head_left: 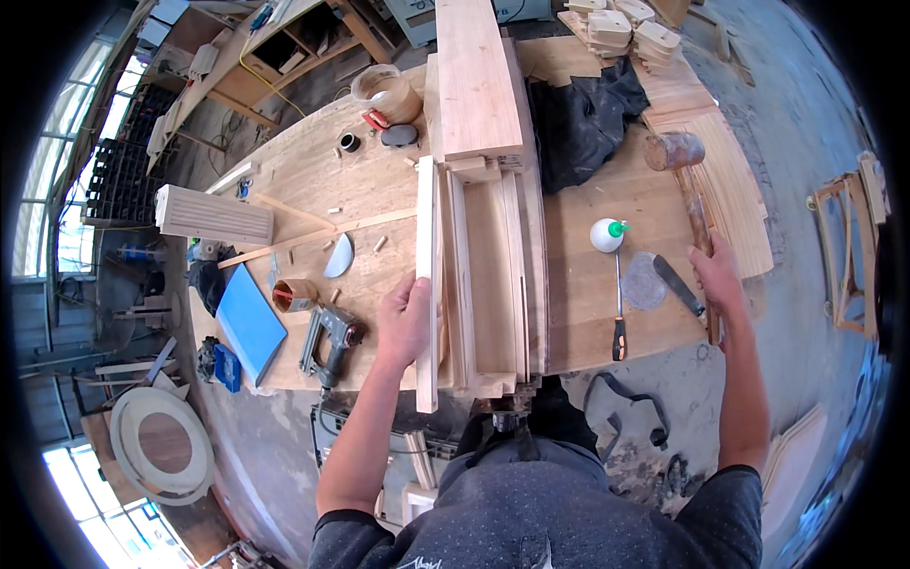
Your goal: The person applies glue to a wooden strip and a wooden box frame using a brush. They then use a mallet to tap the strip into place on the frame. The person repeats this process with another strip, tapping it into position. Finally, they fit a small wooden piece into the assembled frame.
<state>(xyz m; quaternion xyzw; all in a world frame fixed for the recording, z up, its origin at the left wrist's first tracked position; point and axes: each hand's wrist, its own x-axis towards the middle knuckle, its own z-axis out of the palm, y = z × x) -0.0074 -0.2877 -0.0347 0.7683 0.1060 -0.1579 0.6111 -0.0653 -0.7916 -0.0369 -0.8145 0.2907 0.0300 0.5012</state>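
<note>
A pale wooden strip [427,223] stands along the left side of a long wooden frame [519,275], and my left hand [406,318] is closed round its near part. The frame lies lengthwise before me, with an open recess in its middle. Out to the right, my right hand [718,277] grips the wooden handle of a mallet [675,152], whose worn cylindrical head points away from me. Near that hand lie a dark-handled knife [679,286], a round grey disc [646,282], a screwdriver [619,327] and a white bottle with a green cap [605,235].
Left on the workbench [379,256] are a nail gun [332,341], a blue panel [249,322], a brown cup [294,295] and a tub [386,90]. A thick wooden block [479,85] sits at the frame's far end. Black cloth [588,123] and stacked boards [730,171] lie right.
</note>
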